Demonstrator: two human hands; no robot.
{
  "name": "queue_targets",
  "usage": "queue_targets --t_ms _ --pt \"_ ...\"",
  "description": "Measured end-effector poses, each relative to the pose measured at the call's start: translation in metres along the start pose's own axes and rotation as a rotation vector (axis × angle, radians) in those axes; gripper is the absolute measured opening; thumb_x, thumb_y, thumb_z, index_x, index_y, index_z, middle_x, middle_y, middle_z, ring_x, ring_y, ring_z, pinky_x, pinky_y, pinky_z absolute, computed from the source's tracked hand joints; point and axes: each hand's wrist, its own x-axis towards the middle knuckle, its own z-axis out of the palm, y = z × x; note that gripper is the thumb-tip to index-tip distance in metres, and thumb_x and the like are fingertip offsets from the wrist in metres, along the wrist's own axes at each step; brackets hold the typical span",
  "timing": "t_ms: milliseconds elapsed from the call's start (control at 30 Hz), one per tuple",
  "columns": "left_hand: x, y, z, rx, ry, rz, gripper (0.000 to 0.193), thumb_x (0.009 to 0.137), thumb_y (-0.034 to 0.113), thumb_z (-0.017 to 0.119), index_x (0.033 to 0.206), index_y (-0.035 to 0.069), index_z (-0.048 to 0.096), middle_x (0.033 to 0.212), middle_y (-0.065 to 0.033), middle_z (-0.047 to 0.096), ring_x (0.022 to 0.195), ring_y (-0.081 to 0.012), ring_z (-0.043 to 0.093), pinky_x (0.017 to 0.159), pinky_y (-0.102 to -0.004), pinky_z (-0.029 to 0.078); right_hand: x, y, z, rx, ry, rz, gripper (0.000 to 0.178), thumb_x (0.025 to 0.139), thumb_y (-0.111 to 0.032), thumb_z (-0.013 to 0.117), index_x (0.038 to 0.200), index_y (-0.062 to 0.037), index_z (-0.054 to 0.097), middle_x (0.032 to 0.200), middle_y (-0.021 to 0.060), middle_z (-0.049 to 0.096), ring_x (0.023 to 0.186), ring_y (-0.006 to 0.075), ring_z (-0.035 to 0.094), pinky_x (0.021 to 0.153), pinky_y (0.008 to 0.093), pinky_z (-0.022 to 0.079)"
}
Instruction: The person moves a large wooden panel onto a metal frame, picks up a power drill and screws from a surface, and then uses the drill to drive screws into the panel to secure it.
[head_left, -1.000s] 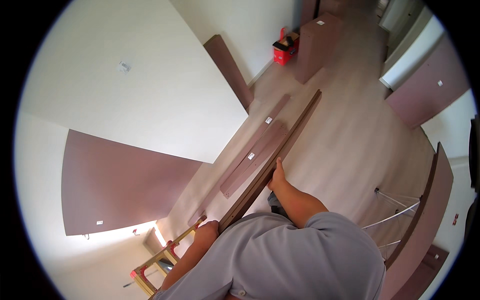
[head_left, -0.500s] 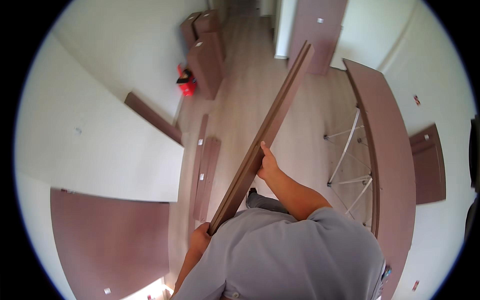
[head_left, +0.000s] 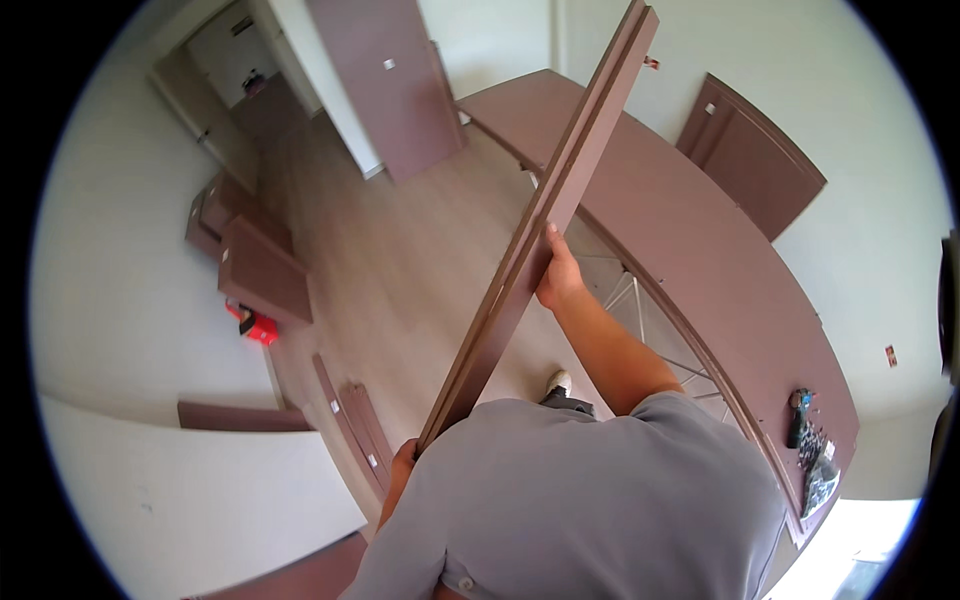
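A long, narrow brown board (head_left: pixel 518 262) with a groove along its length slants up across my front, its far end high above the brown tabletop panel. My right hand (head_left: pixel 562 272) is wrapped round it near the middle, thumb lying on the top face. Low at my left side, my left hand (head_left: pixel 403 462) grips the near end; my shirt hides part of its fingers. The large brown panel (head_left: pixel 700 240) lies flat on folding metal legs (head_left: pixel 628 300) to my right, apart from my hands.
On the panel lie a power drill (head_left: pixel 798 418), loose screws (head_left: pixel 812 440) and a plastic bag (head_left: pixel 822 482). Brown strips (head_left: pixel 362 425) lie on the floor at left, near stacked boxes (head_left: pixel 262 270) and a red toolbox (head_left: pixel 258 328). Brown panels (head_left: pixel 752 160) lean on the walls. A doorway stands far left.
My body and view have turned right, and the board has swung with me so its far end now passes over the panel. Both hands keep their hold.
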Motion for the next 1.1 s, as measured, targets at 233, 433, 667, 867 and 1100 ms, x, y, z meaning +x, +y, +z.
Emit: queue_targets --t_ms 233,433,667,867,1100 --pt "0.148 0.076 0.075 0.405 -0.095 0.254 0.038 0.091 0.023 0.074 0.121 0.000 0.069 0.103 -0.0205 0.074 0.097 -0.0316 0.071 0.086 -0.0401 0.055 0.028 -0.118 -0.137 0.139 -0.015 -0.191 0.083 0.101 -0.055 0.066 0.164 -0.0087 0.036 0.172 0.0067 0.035 0.157 0.0271 0.031 0.130 0.0505 0.020" --pt "0.269 0.153 0.104 0.629 -0.044 0.609 0.039 0.077 0.013 0.087 0.111 0.004 0.070 0.098 -0.0183 0.072 0.094 -0.0423 0.069 0.084 -0.0493 0.054 0.036 -0.180 -0.191 0.248 0.160 -0.272 0.074 0.101 -0.051 0.068 0.154 -0.0067 0.045 0.159 0.0102 0.049 0.148 0.0303 0.043 0.125 0.0508 0.030" --pt "0.454 0.276 0.118 0.918 -0.119 1.032 0.052 0.068 0.010 0.092 0.114 0.010 0.066 0.104 -0.0121 0.069 0.101 -0.0358 0.065 0.093 -0.0496 0.046 0.105 -0.202 -0.237 0.330 0.363 -0.243 0.044 0.100 -0.037 0.070 0.125 -0.0035 0.057 0.121 0.0153 0.065 0.119 0.0332 0.063 0.110 0.0538 0.048" --pt "0.620 0.392 0.176 0.946 -0.220 1.254 0.051 0.069 0.007 0.091 0.114 0.010 0.066 0.109 -0.0113 0.069 0.106 -0.0357 0.064 0.098 -0.0498 0.044 0.202 -0.233 -0.239 0.559 0.504 -0.354 0.027 0.098 -0.024 0.068 0.117 -0.0079 0.059 0.119 0.0109 0.064 0.113 0.0301 0.063 0.109 0.0517 0.049" --pt "0.806 0.490 0.253 0.994 -0.467 1.330 0.054 0.072 0.009 0.091 0.120 0.008 0.067 0.118 -0.0143 0.069 0.114 -0.0373 0.063 0.099 -0.0507 0.044 0.306 -0.258 -0.245 0.641 0.713 -0.445 0.028 0.102 -0.025 0.061 0.122 -0.0044 0.060 0.119 0.0142 0.069 0.117 0.0339 0.066 0.108 0.0507 0.053"
